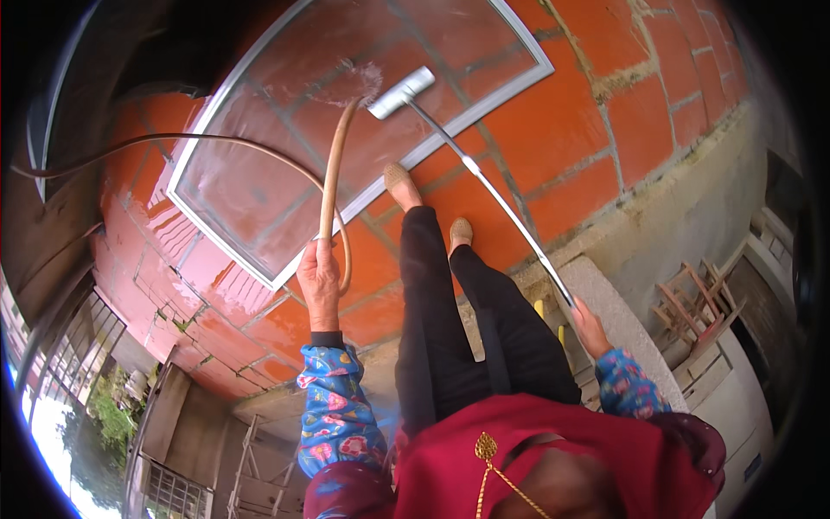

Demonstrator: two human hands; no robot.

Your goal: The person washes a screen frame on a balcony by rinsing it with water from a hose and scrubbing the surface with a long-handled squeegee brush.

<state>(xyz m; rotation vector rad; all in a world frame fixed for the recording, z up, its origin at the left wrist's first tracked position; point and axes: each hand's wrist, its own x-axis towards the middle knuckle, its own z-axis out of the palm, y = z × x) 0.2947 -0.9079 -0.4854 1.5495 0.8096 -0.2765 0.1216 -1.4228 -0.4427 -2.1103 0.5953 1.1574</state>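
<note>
My left hand [319,279] grips a brownish hose [334,168], its end pointing away from me. Water [368,79] splashes from it onto a framed, see-through panel [224,188] lying flat on the floor. Whether the panel is glass or mesh I cannot tell. My right hand [589,327] is closed around the metal pole [512,211] of a flat-headed cleaning tool. Its pale, wide head [401,93] rests on the panel, just right of the splash. The panel's light frame [454,123] passes beneath the pole.
Orange-red tiles [557,130] surround the panel, wet and shiny at the left [188,305]. One of my shoes [397,176] touches or nearly touches the frame. The hose loops off to the left. A concrete ledge [616,305], stacked wooden stools [697,305] and a metal railing [175,483] are nearby.
</note>
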